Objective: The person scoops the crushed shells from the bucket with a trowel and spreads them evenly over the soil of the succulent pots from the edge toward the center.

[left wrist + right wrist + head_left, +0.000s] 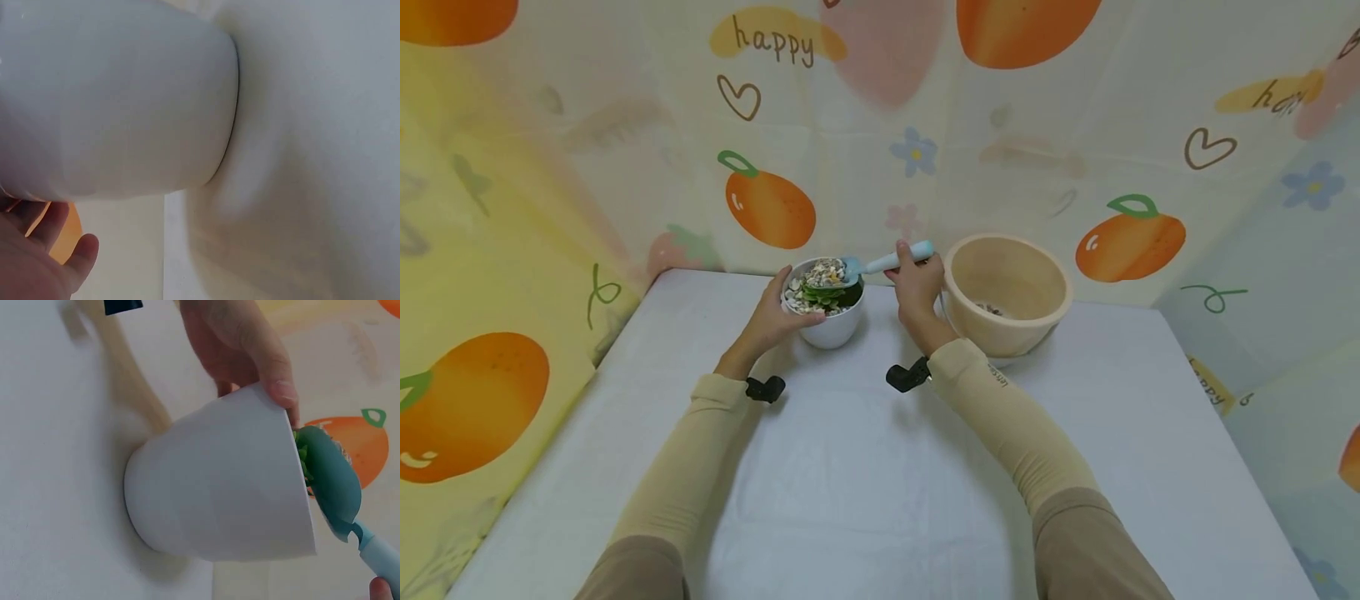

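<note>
A small white flower pot stands on the table, holding a green succulent among pale pebbles. My left hand grips its rim from the left, thumb at the front and fingers behind. In the right wrist view that thumb presses on the pot's upper edge. My right hand holds a light blue toy shovel by its handle. The shovel's scoop, heaped with small multicoloured pebbles, hangs over the pot's opening, close above the plant.
To the right of my right hand stands a larger beige pot, with a few small pebbles at its bottom. A white cloth covers the table. Behind the table hangs a printed curtain with oranges and hearts.
</note>
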### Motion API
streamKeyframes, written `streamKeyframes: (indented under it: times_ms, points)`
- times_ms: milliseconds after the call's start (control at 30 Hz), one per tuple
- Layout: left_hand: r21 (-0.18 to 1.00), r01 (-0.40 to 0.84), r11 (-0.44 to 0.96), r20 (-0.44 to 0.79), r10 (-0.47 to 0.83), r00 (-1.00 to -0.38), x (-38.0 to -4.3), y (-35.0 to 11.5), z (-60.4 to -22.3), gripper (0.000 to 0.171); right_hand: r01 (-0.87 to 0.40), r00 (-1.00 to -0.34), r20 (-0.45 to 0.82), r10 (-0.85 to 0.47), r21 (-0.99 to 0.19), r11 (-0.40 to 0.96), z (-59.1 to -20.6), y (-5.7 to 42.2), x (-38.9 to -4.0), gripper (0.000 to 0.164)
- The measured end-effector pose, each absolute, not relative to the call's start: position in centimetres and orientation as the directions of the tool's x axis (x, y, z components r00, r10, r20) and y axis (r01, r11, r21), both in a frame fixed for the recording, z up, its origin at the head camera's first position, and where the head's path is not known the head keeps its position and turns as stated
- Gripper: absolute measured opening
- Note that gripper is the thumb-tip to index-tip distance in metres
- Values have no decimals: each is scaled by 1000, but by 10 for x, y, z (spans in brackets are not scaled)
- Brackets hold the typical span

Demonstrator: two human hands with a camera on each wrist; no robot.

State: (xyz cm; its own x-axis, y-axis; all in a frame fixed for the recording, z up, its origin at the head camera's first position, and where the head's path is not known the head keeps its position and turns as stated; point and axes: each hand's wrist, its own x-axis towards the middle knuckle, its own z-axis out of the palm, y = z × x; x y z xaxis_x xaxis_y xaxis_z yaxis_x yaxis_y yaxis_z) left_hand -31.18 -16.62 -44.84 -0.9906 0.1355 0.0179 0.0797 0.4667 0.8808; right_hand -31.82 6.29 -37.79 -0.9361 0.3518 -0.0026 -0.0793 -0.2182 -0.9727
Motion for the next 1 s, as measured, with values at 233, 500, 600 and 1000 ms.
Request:
streamKeyframes:
  times_ms: [233, 500, 600, 1000]
  points:
    - [862, 88, 500, 63, 68, -996, -302, -160, -450, 113, -105, -932, 33, 360, -978, -181, -381, 62, -318, 30]
    - [838, 89, 538, 68, 60, -996, -294, -158, -446, 115, -115, -929, 44, 367, -978, -176, -383, 61, -317, 26]
    - [843, 86, 532, 39, 100, -994, -299, -163, -443, 115, -121, -930, 46, 364, -975, -185, -383, 61, -317, 25]
    - [896, 54, 441, -27, 174, -984, -309, -172, -445, 114, -128, -946, 50, 320, -966, -226, -382, 62, -317, 21]
